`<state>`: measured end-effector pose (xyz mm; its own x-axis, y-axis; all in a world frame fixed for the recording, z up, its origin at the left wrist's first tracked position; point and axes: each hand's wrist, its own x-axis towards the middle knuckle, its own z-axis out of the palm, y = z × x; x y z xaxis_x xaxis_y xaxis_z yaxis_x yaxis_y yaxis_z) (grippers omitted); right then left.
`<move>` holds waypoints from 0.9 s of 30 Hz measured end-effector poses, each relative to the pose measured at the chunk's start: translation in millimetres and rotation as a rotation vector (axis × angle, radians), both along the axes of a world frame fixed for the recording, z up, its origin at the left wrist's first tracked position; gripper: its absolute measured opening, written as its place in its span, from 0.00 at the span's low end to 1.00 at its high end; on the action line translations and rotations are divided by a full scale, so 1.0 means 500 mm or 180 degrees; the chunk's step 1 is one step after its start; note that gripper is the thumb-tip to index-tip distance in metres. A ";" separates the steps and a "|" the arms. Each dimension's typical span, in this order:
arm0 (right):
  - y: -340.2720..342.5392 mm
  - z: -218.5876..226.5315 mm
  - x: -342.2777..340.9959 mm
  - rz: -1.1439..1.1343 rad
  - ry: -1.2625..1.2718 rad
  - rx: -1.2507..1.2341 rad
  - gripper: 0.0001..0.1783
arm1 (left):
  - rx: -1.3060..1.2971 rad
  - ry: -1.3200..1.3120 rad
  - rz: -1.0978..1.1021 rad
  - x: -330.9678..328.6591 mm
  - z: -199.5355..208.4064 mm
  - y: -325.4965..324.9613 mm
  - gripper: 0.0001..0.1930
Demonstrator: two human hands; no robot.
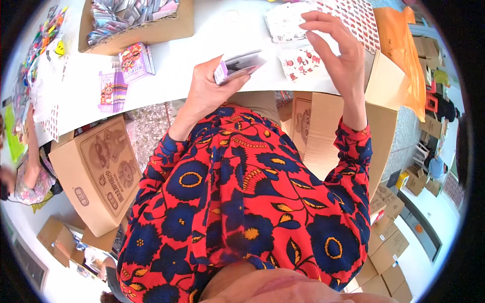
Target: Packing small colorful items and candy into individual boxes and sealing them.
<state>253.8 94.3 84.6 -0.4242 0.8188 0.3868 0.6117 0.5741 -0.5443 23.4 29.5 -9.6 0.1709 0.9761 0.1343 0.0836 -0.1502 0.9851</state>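
Observation:
My left hand [205, 87] is closed round a small purple packet or thin box [241, 66], held above the front edge of the white table [217, 38]. Its upper side gapes and looks dark inside. Raised over the table on the right, my right hand [339, 50] has thumb and fingers apart, with nothing visible between them. Beneath and beside it lie a pile of white sticker sheets [288, 24] and a clear-looking packet of red-figured stickers [301, 63]. Purple printed packs [135, 62] and a fanned stack of similar packs [113, 91] rest left of my left hand.
An open cardboard box [169, 29] full of small packs stands at the back left. Red-patterned sheets [356, 22] and an orange bag [401, 55] lie far right. Cartons flank me below the table, including a printed carton [103, 169]. Another person's arm [33, 151] is at the left.

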 end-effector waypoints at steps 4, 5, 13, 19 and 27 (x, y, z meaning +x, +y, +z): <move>0.005 -0.120 0.072 -0.0320 -0.0129 -0.0766 0.10 | -0.0282 -0.0151 0.0047 0.000 -0.011 0.002 0.09; 0.002 -0.147 0.080 -0.0446 -0.0478 -0.1092 0.11 | -0.0238 -0.0127 0.0070 0.002 -0.011 0.002 0.09; -0.016 -0.275 0.116 -0.0425 -0.1508 -0.0736 0.20 | -0.0269 -0.0071 0.0041 0.005 -0.011 -0.001 0.10; -0.026 -0.303 0.108 -0.0550 -0.1693 -0.0440 0.19 | -0.0320 -0.0032 0.0036 0.009 -0.010 -0.003 0.10; -0.006 -0.289 0.126 -0.0655 -0.0866 -0.0537 0.04 | -0.0278 0.0048 -0.0052 0.005 -0.003 0.001 0.11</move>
<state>316.9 91.2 -59.9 -0.3129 0.9401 0.1353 0.8401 0.3404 -0.4224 25.8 30.0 -11.1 0.1884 0.9810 0.0462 0.0967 -0.0654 0.9932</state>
